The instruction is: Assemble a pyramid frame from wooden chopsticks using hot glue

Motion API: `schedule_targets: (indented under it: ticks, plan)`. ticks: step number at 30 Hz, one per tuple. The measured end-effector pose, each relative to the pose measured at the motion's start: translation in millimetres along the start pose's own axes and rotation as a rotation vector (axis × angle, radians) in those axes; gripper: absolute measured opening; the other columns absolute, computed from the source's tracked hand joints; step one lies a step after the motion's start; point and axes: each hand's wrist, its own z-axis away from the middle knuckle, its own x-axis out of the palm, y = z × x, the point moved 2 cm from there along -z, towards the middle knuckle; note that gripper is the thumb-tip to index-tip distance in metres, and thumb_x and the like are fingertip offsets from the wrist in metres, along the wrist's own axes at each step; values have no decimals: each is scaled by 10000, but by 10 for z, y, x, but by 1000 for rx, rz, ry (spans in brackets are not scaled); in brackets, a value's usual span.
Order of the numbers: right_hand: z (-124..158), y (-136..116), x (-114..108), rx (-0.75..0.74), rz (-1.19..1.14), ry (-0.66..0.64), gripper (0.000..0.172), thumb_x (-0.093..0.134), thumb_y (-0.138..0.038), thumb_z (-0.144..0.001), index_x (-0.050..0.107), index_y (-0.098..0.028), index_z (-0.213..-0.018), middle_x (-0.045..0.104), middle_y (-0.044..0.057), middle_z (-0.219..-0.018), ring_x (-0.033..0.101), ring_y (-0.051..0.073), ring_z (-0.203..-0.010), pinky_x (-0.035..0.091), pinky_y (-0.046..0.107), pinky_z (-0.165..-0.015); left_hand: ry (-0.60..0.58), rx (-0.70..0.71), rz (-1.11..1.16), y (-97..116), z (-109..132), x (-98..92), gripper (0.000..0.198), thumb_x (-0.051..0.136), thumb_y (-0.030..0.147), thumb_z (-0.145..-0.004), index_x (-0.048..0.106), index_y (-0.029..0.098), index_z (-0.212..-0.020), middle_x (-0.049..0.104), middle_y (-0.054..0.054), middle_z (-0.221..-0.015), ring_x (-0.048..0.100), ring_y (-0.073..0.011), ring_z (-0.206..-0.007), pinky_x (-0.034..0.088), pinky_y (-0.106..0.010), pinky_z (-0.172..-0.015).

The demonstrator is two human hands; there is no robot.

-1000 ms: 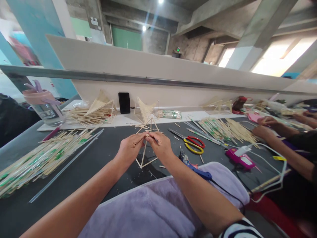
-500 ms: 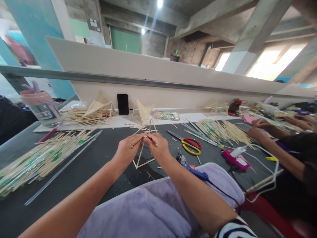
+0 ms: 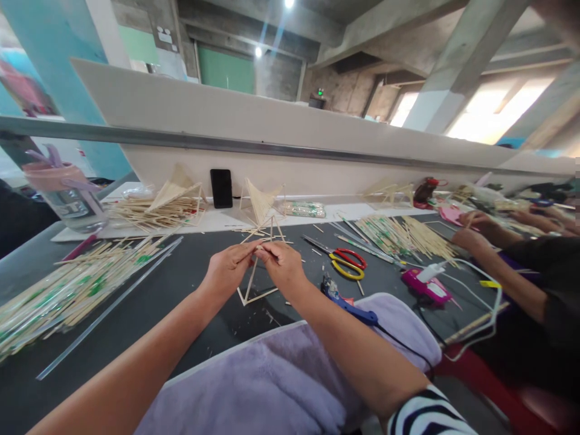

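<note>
A small frame of thin wooden sticks point(image 3: 252, 279) stands on the dark tabletop in front of me, one corner low and an apex above my hands. My left hand point(image 3: 229, 264) is closed in a pinch at a joint of this frame. Fingertip to fingertip with it, my right hand point(image 3: 284, 264) pinches at the same spot. The fingers hide the joint and part of the sticks. Right of my hands lie scissors point(image 3: 348, 264) with red and yellow handles. A blue glue gun point(image 3: 348, 307) rests partly on a lilac cloth point(image 3: 267, 380).
Bundled sticks point(image 3: 86, 284) and a clear glue stick point(image 3: 109, 311) lie left, near a water bottle point(image 3: 67, 196). Behind are a phone point(image 3: 221, 188) and a finished stick model point(image 3: 260, 202). On the right are loose sticks point(image 3: 389, 238), a pink power adapter point(image 3: 426, 286) and another person's hands point(image 3: 473, 232).
The view has shifted slightly, so everything sits a little further left. Both hands keep their pinch at the stick frame.
</note>
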Motion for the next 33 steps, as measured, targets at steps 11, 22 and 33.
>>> schedule_targets:
  ticks: [11,22,33]
  plan:
    - [-159,-187,29,-47,130,-105,251,452,-327,-913,642,-173,-861,645,27,-791,569,121,-790,402,212,-750,2,-46,-97,-84,-49,-170,310,467,293,-828,674,222,-1047,694,-21,-1058,661,-190,-919,520,-322,-866]
    - [-122,-154,69,33,21,-121,178,524,-291,-875,653,-196,-798,645,7,-773,574,113,-777,397,206,-740,-9,17,-48,-116,-65,-169,285,490,306,-837,689,229,-1026,707,-33,-1020,668,-206,-904,528,-332,-847]
    - [-139,-143,26,111,-118,-154,154,585,-275,-831,681,-205,-733,657,-17,-717,585,109,-716,396,198,-671,-28,36,10,-150,-19,-137,328,467,180,-845,649,215,-1116,717,-46,-924,669,-154,-810,540,-275,-766]
